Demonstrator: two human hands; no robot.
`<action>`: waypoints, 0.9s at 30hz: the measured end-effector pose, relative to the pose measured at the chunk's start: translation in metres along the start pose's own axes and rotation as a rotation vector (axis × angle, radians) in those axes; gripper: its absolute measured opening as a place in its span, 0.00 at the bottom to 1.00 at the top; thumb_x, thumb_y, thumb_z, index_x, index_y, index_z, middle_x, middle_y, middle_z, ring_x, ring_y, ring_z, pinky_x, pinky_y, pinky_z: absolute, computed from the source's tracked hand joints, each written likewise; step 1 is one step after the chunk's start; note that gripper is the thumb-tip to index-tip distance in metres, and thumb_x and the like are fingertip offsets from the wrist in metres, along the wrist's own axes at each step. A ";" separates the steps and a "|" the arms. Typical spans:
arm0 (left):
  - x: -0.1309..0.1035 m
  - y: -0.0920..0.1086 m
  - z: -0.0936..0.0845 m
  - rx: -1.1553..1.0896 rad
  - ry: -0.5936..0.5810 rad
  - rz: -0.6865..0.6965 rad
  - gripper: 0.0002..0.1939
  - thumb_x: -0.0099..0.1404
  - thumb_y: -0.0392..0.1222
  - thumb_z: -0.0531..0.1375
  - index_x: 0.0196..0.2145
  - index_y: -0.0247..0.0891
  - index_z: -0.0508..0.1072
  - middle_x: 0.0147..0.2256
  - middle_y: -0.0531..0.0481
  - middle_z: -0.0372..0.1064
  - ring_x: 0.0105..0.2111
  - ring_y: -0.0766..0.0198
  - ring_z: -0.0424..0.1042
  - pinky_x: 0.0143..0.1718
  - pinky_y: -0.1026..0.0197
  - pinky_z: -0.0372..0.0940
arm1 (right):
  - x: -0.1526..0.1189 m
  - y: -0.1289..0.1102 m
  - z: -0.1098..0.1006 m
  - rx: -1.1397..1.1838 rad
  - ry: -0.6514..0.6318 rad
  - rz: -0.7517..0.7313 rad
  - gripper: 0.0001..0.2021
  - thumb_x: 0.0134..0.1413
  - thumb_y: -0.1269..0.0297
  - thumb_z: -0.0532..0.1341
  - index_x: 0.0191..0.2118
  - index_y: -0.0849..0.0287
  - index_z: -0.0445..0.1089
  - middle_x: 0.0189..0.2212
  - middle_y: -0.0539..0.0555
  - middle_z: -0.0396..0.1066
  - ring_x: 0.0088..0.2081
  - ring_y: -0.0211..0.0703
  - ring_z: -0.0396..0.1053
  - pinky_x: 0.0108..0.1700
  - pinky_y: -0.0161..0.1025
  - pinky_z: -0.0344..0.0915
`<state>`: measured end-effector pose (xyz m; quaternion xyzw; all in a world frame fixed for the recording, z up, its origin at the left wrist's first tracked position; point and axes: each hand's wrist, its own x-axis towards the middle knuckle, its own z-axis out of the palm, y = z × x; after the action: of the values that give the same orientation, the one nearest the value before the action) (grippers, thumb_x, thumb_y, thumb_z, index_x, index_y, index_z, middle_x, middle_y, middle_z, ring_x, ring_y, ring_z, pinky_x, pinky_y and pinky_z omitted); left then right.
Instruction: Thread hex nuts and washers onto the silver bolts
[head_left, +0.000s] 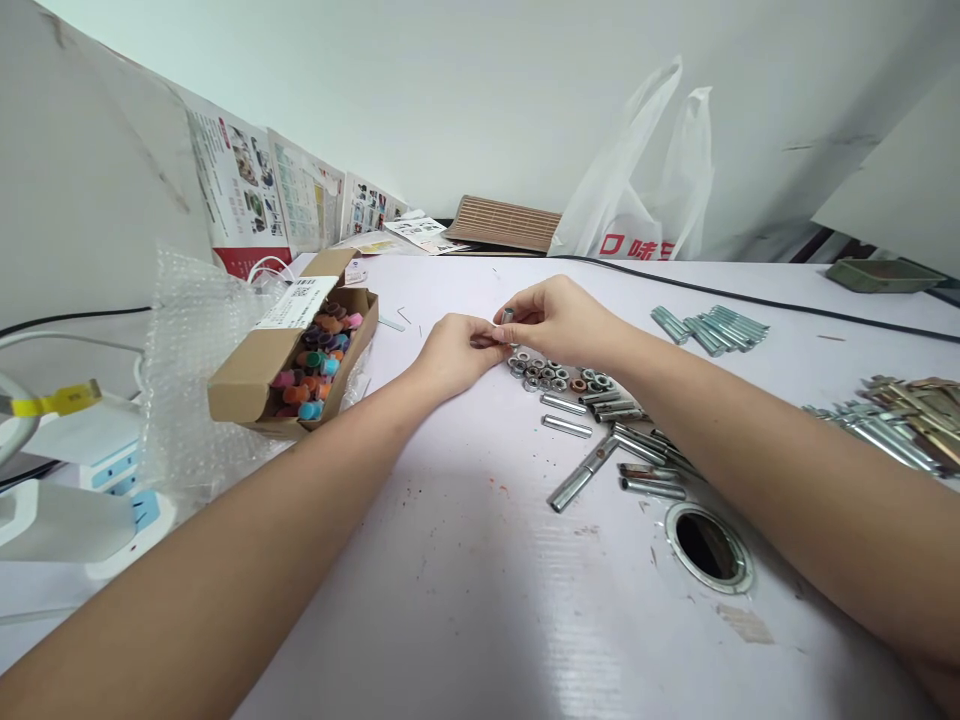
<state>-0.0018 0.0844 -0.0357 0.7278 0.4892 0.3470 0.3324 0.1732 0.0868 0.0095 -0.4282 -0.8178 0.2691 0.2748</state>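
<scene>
Both hands meet near the middle of the white table, just behind and left of a cluster of metal nuts (537,372). My right hand (551,322) pinches a small metal piece (508,316) that stands up between thumb and fingers. Its lower part is hidden. My left hand (459,352) has its fingers closed at the same spot, touching the right fingertips; what they hold, if anything, is hidden. Short metal tubes (567,427) lie in front of the nuts, some partly under my right forearm.
An open cardboard box (247,372) of colourful caps sits on bubble wrap (176,400) at the left. Bolts (724,330) and long metal parts (892,430) lie right. A round hole (709,547) is at the front right. A black cable (712,293) and plastic bag (637,190) are behind.
</scene>
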 end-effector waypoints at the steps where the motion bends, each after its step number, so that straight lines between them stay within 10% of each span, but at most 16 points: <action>1: 0.000 -0.001 0.000 0.000 -0.002 -0.006 0.11 0.56 0.44 0.65 0.33 0.34 0.81 0.28 0.52 0.75 0.28 0.66 0.70 0.35 0.63 0.62 | 0.000 0.001 0.000 -0.006 0.007 0.021 0.10 0.51 0.62 0.66 0.37 0.62 0.78 0.28 0.54 0.75 0.30 0.42 0.69 0.30 0.39 0.63; 6: -0.001 -0.003 0.000 -0.008 -0.038 0.028 0.09 0.56 0.44 0.65 0.32 0.35 0.80 0.31 0.50 0.77 0.33 0.62 0.74 0.38 0.61 0.64 | -0.005 -0.010 -0.013 0.012 0.081 0.066 0.14 0.48 0.62 0.69 0.41 0.61 0.77 0.37 0.59 0.77 0.37 0.48 0.74 0.39 0.44 0.70; 12: -0.002 -0.001 -0.001 0.004 -0.040 0.010 0.11 0.55 0.44 0.65 0.34 0.36 0.80 0.34 0.48 0.78 0.36 0.60 0.75 0.42 0.59 0.67 | -0.014 -0.023 -0.041 -0.158 0.067 0.087 0.09 0.53 0.59 0.66 0.35 0.59 0.78 0.30 0.57 0.75 0.29 0.44 0.69 0.28 0.41 0.62; 18: -0.004 0.002 -0.002 0.036 0.005 0.012 0.14 0.54 0.48 0.66 0.35 0.36 0.80 0.35 0.48 0.78 0.36 0.61 0.74 0.41 0.61 0.66 | -0.022 -0.013 -0.062 -0.317 -0.160 0.167 0.11 0.50 0.53 0.68 0.34 0.55 0.79 0.28 0.55 0.73 0.28 0.43 0.67 0.26 0.40 0.57; 27: -0.005 0.004 -0.003 -0.006 0.045 0.096 0.17 0.60 0.52 0.62 0.37 0.35 0.79 0.35 0.48 0.77 0.36 0.63 0.72 0.39 0.63 0.64 | -0.009 0.013 -0.028 -0.388 0.012 0.197 0.05 0.50 0.67 0.63 0.31 0.60 0.77 0.28 0.55 0.75 0.28 0.41 0.67 0.31 0.40 0.60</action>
<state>-0.0038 0.0792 -0.0313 0.7414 0.4600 0.3802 0.3068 0.2035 0.0910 0.0184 -0.5526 -0.8068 0.1296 0.1642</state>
